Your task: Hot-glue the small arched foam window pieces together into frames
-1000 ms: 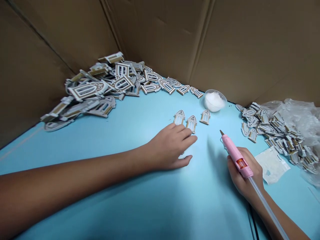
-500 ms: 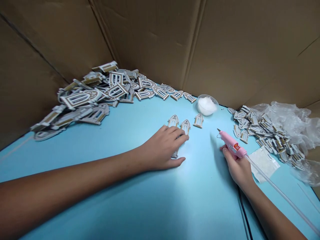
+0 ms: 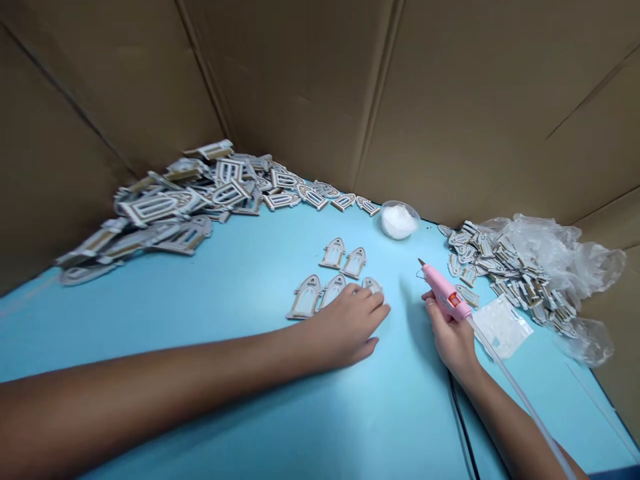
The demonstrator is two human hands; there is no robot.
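My left hand [image 3: 353,323] reaches over the table with its fingers bent down onto a small arched window piece [image 3: 372,285], whose lower part they hide. Beside it lie two more arched pieces, the left one [image 3: 305,298] in full view and the middle one [image 3: 333,289] partly covered by my hand. Just behind them is a pair of arched pieces, left [image 3: 333,253] and right [image 3: 355,262]. My right hand [image 3: 453,340] is wrapped round a pink hot glue gun [image 3: 445,291], its nozzle pointing away to the upper left. A long clear glue stick [image 3: 520,393] trails from its rear.
A heap of larger arched window pieces [image 3: 165,203] lies against the cardboard wall [image 3: 300,80] at the left. At the back stands a clear bowl [image 3: 399,221] with white material. Small pieces [image 3: 505,267], plastic bags [image 3: 580,260] and a white sheet [image 3: 503,325] lie at right.
The view has shifted a little. The single arched piece that lay apart at the right is now under my left fingers, nearer the front. Two front pieces have come out from under the hand.
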